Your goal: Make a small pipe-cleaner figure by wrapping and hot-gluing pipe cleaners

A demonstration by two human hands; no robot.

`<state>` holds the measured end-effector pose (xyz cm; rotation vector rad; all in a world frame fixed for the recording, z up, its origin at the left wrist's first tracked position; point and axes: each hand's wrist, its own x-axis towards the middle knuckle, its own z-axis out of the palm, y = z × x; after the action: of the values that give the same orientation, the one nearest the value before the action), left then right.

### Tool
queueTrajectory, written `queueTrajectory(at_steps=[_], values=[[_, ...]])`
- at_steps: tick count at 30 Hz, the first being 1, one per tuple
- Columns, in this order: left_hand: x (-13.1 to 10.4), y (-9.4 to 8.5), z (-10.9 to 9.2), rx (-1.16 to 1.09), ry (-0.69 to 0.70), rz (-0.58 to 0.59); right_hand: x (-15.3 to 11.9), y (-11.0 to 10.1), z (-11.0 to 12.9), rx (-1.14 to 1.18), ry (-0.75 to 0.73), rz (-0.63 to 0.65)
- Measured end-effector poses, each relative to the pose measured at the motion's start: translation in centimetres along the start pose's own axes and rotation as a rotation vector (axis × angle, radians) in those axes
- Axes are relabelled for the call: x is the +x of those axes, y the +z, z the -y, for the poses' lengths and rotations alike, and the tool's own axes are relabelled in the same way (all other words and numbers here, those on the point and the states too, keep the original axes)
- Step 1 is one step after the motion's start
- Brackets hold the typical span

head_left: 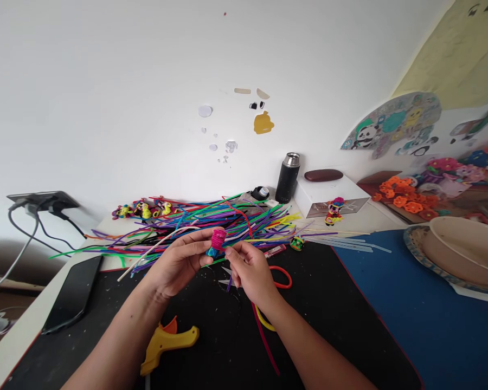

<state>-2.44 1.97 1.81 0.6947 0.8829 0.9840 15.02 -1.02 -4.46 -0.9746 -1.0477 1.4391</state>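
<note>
My left hand holds a small pink and blue pipe-cleaner figure upright between thumb and fingers. Just right of it, my right hand is closed in a pinch, its fingertips close to the figure; a purple strand hangs beside these fingers, and I cannot make out whether they grip it. Scissors with red-orange handles lie partly hidden behind my right hand. A dark pink strip lies below the right wrist. Many colourful pipe cleaners are heaped behind both hands.
A yellow glue gun lies near my left forearm, a phone at the left. Behind stand a black bottle and a white box with a small figure before it. A bowl is at the right.
</note>
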Motion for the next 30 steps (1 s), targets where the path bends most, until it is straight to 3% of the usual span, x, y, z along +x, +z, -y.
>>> queueTrajectory(at_steps=[12, 30], values=[[0.05, -0.20, 0.34, 0.063, 0.070, -0.054, 0.29, -0.16, -0.45, 0.022, 0.016, 0.009], [0.26, 0.37, 0.76, 0.083, 0.069, -0.059, 0.06, -0.23, 0.13, -0.063, -0.097, -0.010]])
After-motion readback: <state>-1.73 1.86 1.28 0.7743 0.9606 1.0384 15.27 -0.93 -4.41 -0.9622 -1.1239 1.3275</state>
